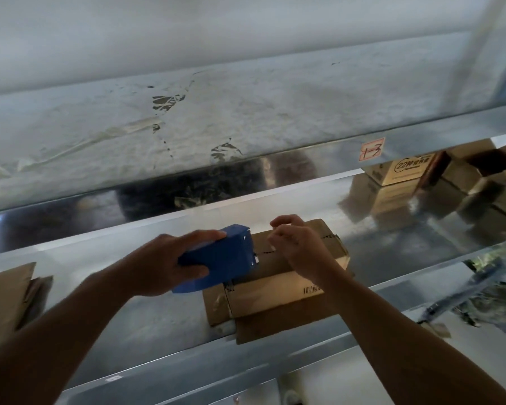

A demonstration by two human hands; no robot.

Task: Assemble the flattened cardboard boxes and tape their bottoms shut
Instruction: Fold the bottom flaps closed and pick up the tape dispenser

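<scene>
Head view, taping step: left hand (170, 264) grips blue plastic tape dispenser (216, 258) against brown cardboard box (275, 290); right hand (295, 247) curls atop box, hold unclear. Next, judged: draw dispenser across box.

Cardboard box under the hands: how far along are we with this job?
Done: several assembled boxes sit at the right of the shelf. In hand: this cardboard box is folded up, flaps closed. The left hand holds the blue tape dispenser at its seam, and the right hand hovers curled over it. Tape laid so far is unclear. Left: flattened cardboard waits at far left.
</scene>
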